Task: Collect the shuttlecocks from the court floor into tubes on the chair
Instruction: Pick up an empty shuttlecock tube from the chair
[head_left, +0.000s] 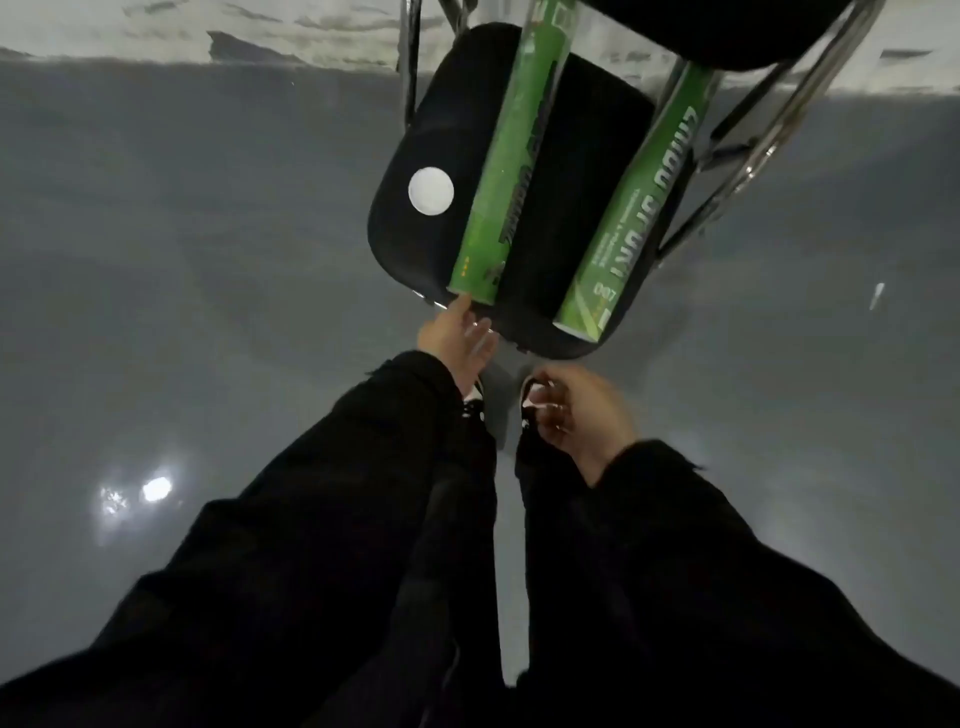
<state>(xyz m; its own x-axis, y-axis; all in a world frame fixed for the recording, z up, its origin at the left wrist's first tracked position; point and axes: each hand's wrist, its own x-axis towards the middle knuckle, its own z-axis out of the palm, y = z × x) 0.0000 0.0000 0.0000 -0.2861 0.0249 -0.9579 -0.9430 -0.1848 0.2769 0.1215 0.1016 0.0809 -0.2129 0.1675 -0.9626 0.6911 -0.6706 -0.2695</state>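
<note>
Two green shuttlecock tubes lie lengthwise on the black chair seat (415, 171). The left tube (501, 176) ends near the seat's front edge, and the right tube (634, 208) lies beside it. My left hand (457, 335) reaches out with straight fingers, its fingertip touching the near end of the left tube. My right hand (576, 415) hovers lower, its fingers curled round something small and white, apparently a shuttlecock (540, 402); blur hides the details. A white round tube cap (430, 190) rests on the seat to the left of the left tube.
The chair's metal frame (769, 145) runs off to the upper right. A small white object (877, 295), possibly a shuttlecock, lies on the grey floor at right. My black-trousered legs and shoes (474, 402) stand just before the chair. A pale strip of floor borders the far side.
</note>
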